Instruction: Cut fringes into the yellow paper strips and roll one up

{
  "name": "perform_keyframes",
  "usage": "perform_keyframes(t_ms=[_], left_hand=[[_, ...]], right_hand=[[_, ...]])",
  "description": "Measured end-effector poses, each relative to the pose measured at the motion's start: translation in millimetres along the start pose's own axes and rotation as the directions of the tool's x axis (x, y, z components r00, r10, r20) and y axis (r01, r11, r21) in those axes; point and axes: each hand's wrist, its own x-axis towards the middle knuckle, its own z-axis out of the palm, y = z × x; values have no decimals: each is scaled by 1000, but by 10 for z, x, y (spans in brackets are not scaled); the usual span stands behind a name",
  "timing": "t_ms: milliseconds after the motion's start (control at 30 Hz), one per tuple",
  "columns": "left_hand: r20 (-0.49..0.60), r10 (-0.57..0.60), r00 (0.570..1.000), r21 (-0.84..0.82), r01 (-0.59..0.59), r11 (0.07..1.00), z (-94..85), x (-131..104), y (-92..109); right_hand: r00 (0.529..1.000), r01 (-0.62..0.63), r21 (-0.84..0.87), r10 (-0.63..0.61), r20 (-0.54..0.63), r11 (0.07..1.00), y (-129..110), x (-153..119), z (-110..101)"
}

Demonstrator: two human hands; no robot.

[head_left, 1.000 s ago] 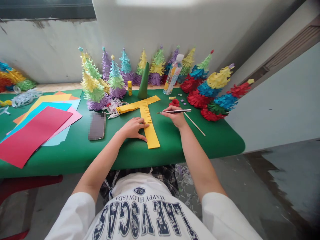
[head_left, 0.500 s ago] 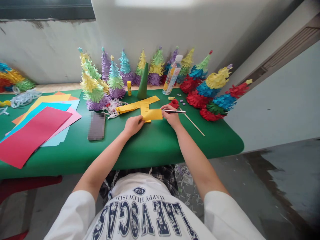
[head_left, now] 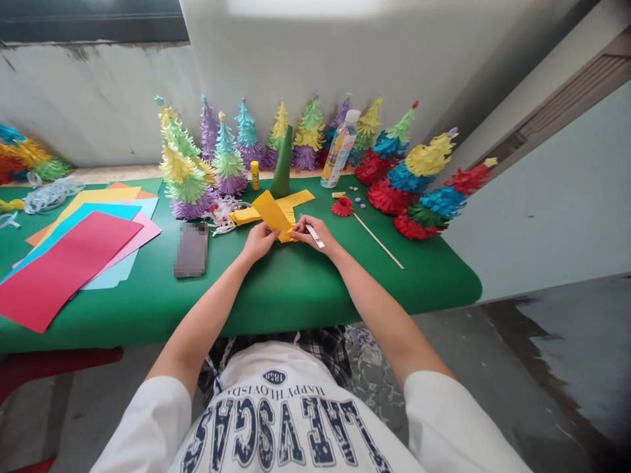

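Note:
My left hand (head_left: 261, 242) pinches the lower left edge of a yellow paper strip (head_left: 273, 214), which stands tilted above the table. At the strip's lower right end are the fingertips of my right hand (head_left: 315, 233), closed and touching the paper. That hand also holds a slim silver tool (head_left: 314, 236) that looks like a cutter knife. Behind, another yellow strip with a fringed edge (head_left: 302, 197) lies flat, partly covered. A green paper cone (head_left: 282, 164) stands upright just beyond. Right of my hands are a red fringed paper ring (head_left: 342, 207) and a thin wooden stick (head_left: 379, 242).
Several fringed paper trees (head_left: 231, 157) line the wall, with a glue stick (head_left: 255, 175) and a bottle (head_left: 339, 150) before them. A phone (head_left: 190, 249), white paper scraps (head_left: 224, 215) and coloured sheets (head_left: 73, 263) lie left on the green table (head_left: 296, 295).
My right hand has moved left and down to the strip's lower end, turning the tool downward. The yellow strip has swung from lying sideways to slanting up and left.

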Motion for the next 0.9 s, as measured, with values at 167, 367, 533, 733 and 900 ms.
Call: perform_keyframes(t_ms=[167,367,533,733,900], left_hand=[[-5,-29,1000,-118,28,993,-5,26,-42],[0,-53,999,-187,52,981,-19,28,-32],[22,-58,998,-171,61,983,4,-11,20],[15,-58,998,-129,60,990,27,-15,48],[-1,-75,997,-134,74,988,13,-20,74]], right_hand=[[1000,16,6,-16,12,1000,17,17,9],[1000,18,-53,-19,-24,998,0,10,14],[999,46,-86,-46,1,995,-12,-2,44],[999,39,-66,-37,36,997,-48,-11,63],[999,28,-23,-28,28,999,-69,-18,66]])
